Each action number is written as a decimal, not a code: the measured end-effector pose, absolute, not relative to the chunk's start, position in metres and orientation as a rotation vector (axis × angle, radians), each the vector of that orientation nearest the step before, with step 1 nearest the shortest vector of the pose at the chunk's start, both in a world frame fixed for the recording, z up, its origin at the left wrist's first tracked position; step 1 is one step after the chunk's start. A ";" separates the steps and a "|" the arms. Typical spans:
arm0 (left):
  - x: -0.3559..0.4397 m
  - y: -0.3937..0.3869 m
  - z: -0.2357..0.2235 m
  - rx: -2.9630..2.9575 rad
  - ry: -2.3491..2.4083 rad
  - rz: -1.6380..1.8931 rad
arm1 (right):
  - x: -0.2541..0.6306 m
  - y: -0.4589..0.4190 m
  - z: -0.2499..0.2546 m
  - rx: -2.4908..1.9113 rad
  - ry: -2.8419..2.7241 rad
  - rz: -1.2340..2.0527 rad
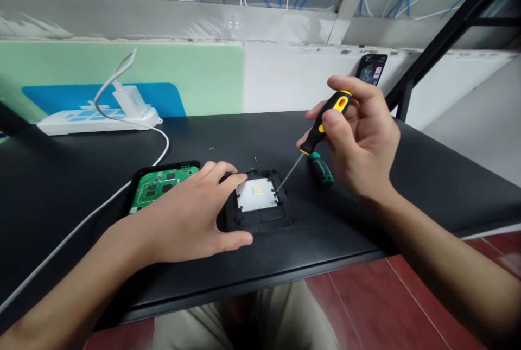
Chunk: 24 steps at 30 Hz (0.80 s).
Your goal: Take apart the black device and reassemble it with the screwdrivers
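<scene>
1. Black cover (266,224) lies on the dark desk (244,133), and the places below are told from it.
2. Far left of the cover and beyond it, a white power strip (52,123) bears a plugged-in white charger (132,101); a white cable (165,141) runs down past the cover's left.
3. Left of the cover, a black casing (173,166) contains a green circuit board (154,184) with dark chips, partly hidden by the left hand (183,211).
4. At the cover's left side, the left hand has its thumb and fingers spread apart; how firmly they press, I cannot tell.
5. Beyond the cover lie two small screws (211,148) (255,158), one off to the left, one nearer.
6. Within the cover sits a silvery plate (246,201) bearing a pale yellow pad (258,190).
7. At the plate's right edge, a yellow-and-black screwdriver (325,122) slants down, its handle clamped in the right hand (362,138).
8. Right of the cover lies a green-and-black tool (321,169).
9. Farther right and beyond the cover, a phone (372,70) stands tilted, screen lit.
</scene>
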<state>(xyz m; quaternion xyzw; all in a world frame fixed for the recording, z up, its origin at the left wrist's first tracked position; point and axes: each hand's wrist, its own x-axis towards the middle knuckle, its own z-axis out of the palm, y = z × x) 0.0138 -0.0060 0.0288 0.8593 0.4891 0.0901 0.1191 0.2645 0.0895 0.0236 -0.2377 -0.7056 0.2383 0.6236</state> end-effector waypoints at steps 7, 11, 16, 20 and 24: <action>0.014 -0.007 0.031 2.572 1.406 0.301 | 0.264 0.087 0.024 -0.547 -1.626 0.587; 0.014 -0.006 0.031 2.591 1.393 0.295 | 0.264 0.087 0.024 -0.541 -1.653 0.599; 0.014 -0.007 0.031 2.580 1.379 0.317 | 0.263 0.084 0.026 -0.541 -1.636 0.613; 0.016 -0.008 0.032 2.581 1.370 0.329 | 0.262 0.082 0.028 -0.527 -1.635 0.637; 0.016 -0.009 0.033 2.576 1.341 0.331 | 0.263 0.082 0.029 -0.523 -1.638 0.615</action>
